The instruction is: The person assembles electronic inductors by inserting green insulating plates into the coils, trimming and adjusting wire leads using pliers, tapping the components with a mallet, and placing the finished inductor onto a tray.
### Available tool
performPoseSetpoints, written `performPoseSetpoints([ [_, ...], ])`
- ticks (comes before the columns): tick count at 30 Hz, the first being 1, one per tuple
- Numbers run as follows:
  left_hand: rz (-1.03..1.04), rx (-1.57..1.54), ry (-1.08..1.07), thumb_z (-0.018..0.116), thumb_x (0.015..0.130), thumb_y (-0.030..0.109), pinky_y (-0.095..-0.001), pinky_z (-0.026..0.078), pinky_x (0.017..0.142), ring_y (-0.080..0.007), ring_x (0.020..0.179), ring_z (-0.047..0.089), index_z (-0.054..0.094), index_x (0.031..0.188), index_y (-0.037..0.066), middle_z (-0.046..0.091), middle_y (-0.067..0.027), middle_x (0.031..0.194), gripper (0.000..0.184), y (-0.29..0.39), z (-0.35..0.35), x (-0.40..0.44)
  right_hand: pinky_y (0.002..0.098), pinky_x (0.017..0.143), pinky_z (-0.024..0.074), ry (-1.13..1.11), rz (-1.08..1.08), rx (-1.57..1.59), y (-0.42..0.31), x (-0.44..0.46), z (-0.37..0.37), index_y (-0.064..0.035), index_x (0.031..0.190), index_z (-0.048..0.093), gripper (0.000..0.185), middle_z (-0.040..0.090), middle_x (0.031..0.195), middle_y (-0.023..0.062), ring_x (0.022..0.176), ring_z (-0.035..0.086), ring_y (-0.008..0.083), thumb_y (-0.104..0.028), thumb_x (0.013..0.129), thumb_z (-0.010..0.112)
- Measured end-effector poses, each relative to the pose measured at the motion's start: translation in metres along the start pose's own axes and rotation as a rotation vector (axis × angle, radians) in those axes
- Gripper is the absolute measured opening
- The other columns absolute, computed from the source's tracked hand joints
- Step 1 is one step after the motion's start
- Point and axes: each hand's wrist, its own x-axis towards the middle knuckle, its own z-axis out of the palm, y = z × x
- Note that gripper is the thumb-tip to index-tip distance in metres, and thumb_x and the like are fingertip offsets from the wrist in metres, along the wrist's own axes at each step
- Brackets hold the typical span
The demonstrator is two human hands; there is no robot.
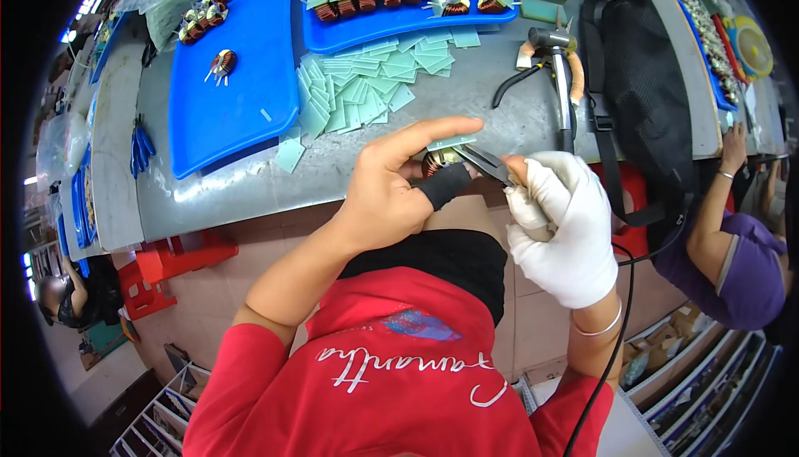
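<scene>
Nearest, the gloved right hand [566,228] had its fingers curled round pliers [489,164], their tips at a coil [434,161], which the left hand [387,184] pinched between black-wrapped thumb and forefinger; beyond, on the table [258,186], lay loose green plates [358,91], a hammer [563,95] to their right, then blue trays [233,116] bearing more coils

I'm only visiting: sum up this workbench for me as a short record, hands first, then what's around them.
Left hand: bare left hand, black-wrapped thumb, holding a copper-wire coil with a pale green square plate
Right hand: white-gloved right hand, gripping metal pliers whose tips are at the coil
Left tray: blue plastic tray, one coil apart from a small cluster
Right tray: blue plastic tray, rows of coils topped with green plates
Bench: loose pale green squares, silver-shafted hammer, black fabric bag
</scene>
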Motion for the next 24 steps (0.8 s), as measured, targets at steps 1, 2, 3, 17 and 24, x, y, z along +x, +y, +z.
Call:
performPoseSetpoints([
  [1,-0.112,-0.193,-0.030,0.066,0.084,-0.003,-0.0220,0.051,0.072,-0.0094,0.088,0.061,0.059,0.124,0.003,0.063,-0.0067,0.104,0.041,0.003,0.000,0.000,0.0382,0.067,0.0474,-0.028,0.056,0.180,0.003,0.000,0.001,-0.0043,0.105,0.065,0.035,0.058,0.092,0.0101,0.079,0.058,0.0295,-0.004,0.070,0.069],
  [2,-0.112,-0.192,-0.029,0.066,0.084,-0.003,-0.0220,0.051,0.072,-0.0094,0.088,0.061,0.059,0.124,0.003,0.063,-0.0067,0.104,0.041,0.005,0.000,0.000,0.0340,0.067,0.0490,-0.054,0.096,0.282,0.004,0.001,0.000,-0.0006,0.105,0.065,0.035,0.058,0.089,0.0111,0.076,0.060,0.0270,0.000,0.070,0.068],
  [3,-0.130,-0.218,-0.059,0.065,0.085,-0.003,-0.0216,0.051,0.075,-0.0088,0.090,0.061,0.059,0.124,0.001,0.063,-0.0062,0.106,0.039,0.007,-0.002,0.001,0.0340,0.067,0.0490,-0.055,0.096,0.282,0.006,0.002,-0.001,-0.0006,0.105,0.065,0.035,0.058,0.089,0.0111,0.076,0.060,0.0270,0.000,0.070,0.068],
  [17,-0.116,-0.271,-0.137,0.066,0.084,-0.005,-0.0237,0.054,0.065,-0.0134,0.084,0.063,0.056,0.123,-0.005,0.064,-0.0126,0.106,0.040,0.006,0.001,-0.002,0.0236,0.063,0.0433,-0.258,0.128,0.769,0.031,0.002,0.000,0.0019,0.109,0.063,0.031,0.054,0.084,0.0049,0.069,0.051,0.0118,0.003,0.078,0.065],
  [24,-0.107,-0.197,0.044,0.065,0.084,-0.005,-0.0239,0.055,0.072,-0.0125,0.090,0.062,0.054,0.128,0.000,0.063,-0.0122,0.111,0.046,-0.002,0.001,0.007,0.0359,0.077,0.0473,0.020,0.171,0.288,0.002,-0.012,0.005,-0.0016,0.110,0.061,0.042,0.059,0.094,0.0120,0.084,0.058,0.0299,-0.002,0.068,0.065],
])
